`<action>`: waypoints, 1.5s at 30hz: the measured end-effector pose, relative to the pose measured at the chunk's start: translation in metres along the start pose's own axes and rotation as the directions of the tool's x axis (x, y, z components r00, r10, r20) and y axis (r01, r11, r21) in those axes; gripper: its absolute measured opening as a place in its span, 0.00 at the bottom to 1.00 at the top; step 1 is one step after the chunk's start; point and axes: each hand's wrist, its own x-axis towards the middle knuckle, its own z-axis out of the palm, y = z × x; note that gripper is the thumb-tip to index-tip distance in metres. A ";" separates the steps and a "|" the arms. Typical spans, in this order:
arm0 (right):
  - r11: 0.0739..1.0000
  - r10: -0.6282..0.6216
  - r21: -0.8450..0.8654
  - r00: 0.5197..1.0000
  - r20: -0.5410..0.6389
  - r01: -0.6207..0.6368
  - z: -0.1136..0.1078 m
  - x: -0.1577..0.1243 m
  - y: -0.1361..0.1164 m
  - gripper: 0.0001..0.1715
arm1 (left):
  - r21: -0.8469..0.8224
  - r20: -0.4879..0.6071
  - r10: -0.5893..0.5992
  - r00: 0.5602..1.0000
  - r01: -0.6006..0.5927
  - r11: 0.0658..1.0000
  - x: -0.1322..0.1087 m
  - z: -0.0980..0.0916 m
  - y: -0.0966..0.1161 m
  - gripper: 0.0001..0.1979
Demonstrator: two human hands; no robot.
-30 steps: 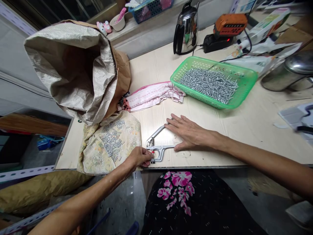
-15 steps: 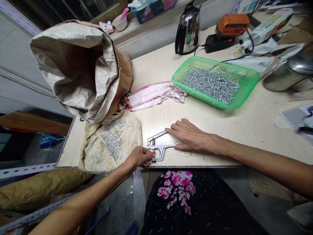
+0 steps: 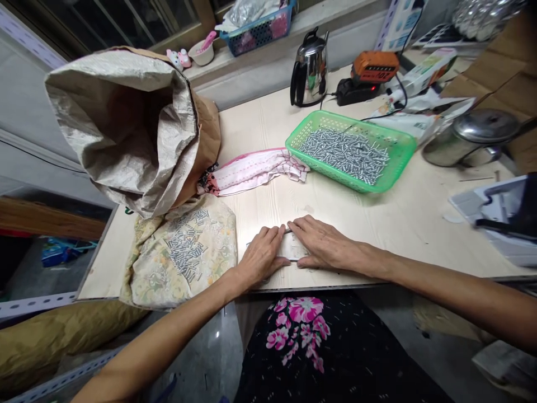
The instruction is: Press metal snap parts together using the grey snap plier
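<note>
On the table near its front edge lie grey hand-press pliers [image 3: 292, 259], the two handles pointing right. My left hand [image 3: 263, 254] is wrapped over the head and the near part of the handles, hiding the jaws. My right hand [image 3: 321, 246] holds the handle ends, fingers on the upper one and thumb on the lower one. To the left, small metal pins [image 3: 184, 252] lie scattered on a floral cloth [image 3: 218, 235]. Whether a pin sits in the jaws is hidden.
A green basket [image 3: 354, 187] full of similar pins stands behind my right hand. A large open sack [image 3: 176, 129] is at the back left, a pink-white cloth [image 3: 255, 168] beside it. Farther back are a kettle [image 3: 310, 67] and an orange battery [image 3: 375, 67] on a charger.
My left hand has gone from pinching at the jaws to covering the pliers' head and handles. My right hand stays on the handle ends. The view has shifted slightly.
</note>
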 end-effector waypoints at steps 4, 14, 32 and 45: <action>1.000 0.009 0.004 1.000 -0.011 -0.009 0.004 -0.006 -0.004 0.24 | 0.000 0.041 0.040 0.998 -0.041 0.999 0.007 -0.001 0.001 0.30; 0.991 0.058 -0.111 0.993 -0.099 -0.069 0.027 -0.013 -0.018 0.05 | 0.031 0.031 0.037 0.999 -0.038 0.999 0.003 0.003 0.011 0.11; 1.000 -0.017 0.014 0.988 -0.155 0.019 0.002 -0.015 0.005 0.39 | -0.094 -0.301 -0.289 0.909 0.274 0.957 -0.042 -0.009 -0.009 0.18; 0.994 -0.052 -0.108 0.985 -0.164 0.035 0.041 -0.003 -0.034 0.07 | -0.252 0.249 -0.692 0.678 0.735 0.629 -0.062 -0.006 -0.016 0.18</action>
